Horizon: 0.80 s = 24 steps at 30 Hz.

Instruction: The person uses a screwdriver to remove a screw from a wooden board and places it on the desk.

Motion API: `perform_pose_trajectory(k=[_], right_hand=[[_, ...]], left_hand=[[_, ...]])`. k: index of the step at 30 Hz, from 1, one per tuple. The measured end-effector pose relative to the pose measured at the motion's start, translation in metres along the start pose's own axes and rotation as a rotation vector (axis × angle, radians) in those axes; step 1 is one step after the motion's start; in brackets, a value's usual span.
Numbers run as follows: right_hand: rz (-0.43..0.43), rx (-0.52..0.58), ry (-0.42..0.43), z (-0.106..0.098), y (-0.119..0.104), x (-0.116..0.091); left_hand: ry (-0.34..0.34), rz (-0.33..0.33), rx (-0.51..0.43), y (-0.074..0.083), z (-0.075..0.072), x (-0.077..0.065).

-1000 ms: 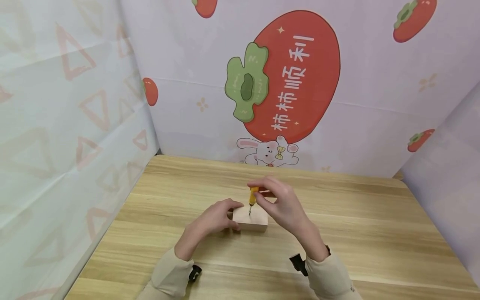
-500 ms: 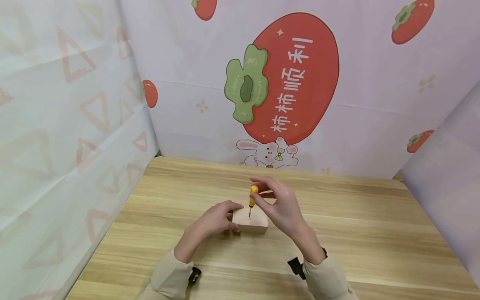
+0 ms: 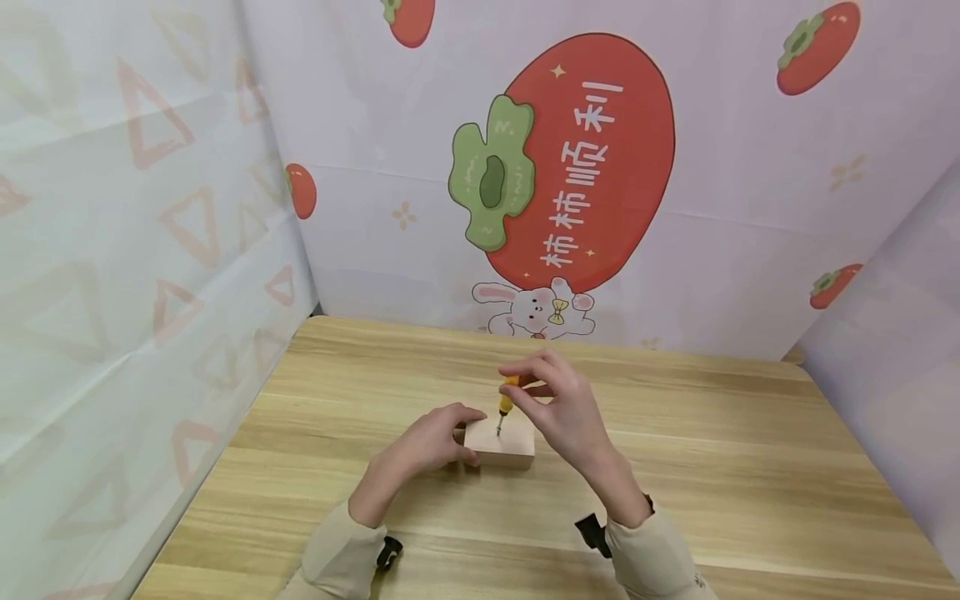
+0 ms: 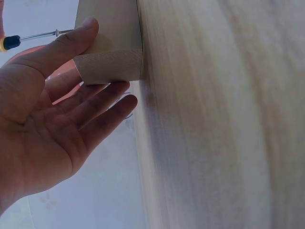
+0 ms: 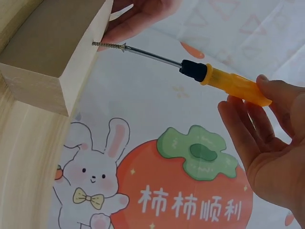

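A pale wooden block [image 3: 501, 450] lies on the table, its left end gripped between the thumb and fingers of my left hand [image 3: 423, 437]. A screw [image 5: 108, 45] stands in the block's top face, most of its thread showing. On the screw's head sits the tip of a screwdriver [image 5: 152, 57] with a yellow and black handle. My right hand [image 3: 566, 408] pinches the end of that handle between thumb and fingertips, above the block. In the left wrist view the thumb [image 4: 71, 45] presses on one side of the block, with the fingers around its end.
The wood-grain table [image 3: 712, 467] reaches out on both sides of the block. Behind it hangs a printed cloth [image 3: 360, 242] with persimmons and a rabbit, and a patterned cloth [image 3: 135, 250] borders the left side. A black strap mount [image 3: 592, 533] sits at the right wrist.
The right fingers have shifted slightly on the screwdriver handle, and the handle's tilt has varied a little. The left hand and block stay in place; the head view has tipped slightly.
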State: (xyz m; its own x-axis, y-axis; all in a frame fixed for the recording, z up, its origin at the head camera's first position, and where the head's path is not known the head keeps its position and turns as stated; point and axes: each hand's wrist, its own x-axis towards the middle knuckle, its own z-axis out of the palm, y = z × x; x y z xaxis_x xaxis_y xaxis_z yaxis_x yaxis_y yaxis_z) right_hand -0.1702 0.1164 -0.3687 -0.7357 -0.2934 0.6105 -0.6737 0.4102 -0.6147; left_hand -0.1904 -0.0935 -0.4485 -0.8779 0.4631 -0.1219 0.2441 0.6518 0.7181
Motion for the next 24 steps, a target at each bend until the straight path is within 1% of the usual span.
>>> perform_pose_trajectory(k=[2,6,10,15,19,22,24], right_hand=[[-0.009,-0.001,-0.010,-0.0015,-0.0014,0.0004],[-0.025,0.032,-0.049,-0.0028,-0.0021,-0.0002],[-0.041,0.061,-0.070,-0.0013,0.0006,-0.0009],[-0.051,0.076,-0.047,-0.0008,0.0014,-0.0001],[-0.064,0.040,-0.016,-0.0009,0.0012,0.0000],[-0.068,0.033,-0.021,-0.0003,0.0015,-0.0006],[-0.070,0.048,-0.029,0.0005,0.0018,-0.0006]], left_hand=[[0.002,0.003,0.001,-0.0005,-0.0001,-0.0003],[0.006,0.009,0.004,-0.0017,0.0000,0.0000],[0.005,0.005,0.002,-0.0015,-0.0001,-0.0002],[0.002,0.006,0.007,-0.0011,0.0000,-0.0001],[0.003,0.006,0.009,-0.0017,0.0005,0.0005],[0.005,0.007,0.008,-0.0020,0.0007,0.0007],[0.007,0.008,0.005,-0.0020,0.0007,0.0007]])
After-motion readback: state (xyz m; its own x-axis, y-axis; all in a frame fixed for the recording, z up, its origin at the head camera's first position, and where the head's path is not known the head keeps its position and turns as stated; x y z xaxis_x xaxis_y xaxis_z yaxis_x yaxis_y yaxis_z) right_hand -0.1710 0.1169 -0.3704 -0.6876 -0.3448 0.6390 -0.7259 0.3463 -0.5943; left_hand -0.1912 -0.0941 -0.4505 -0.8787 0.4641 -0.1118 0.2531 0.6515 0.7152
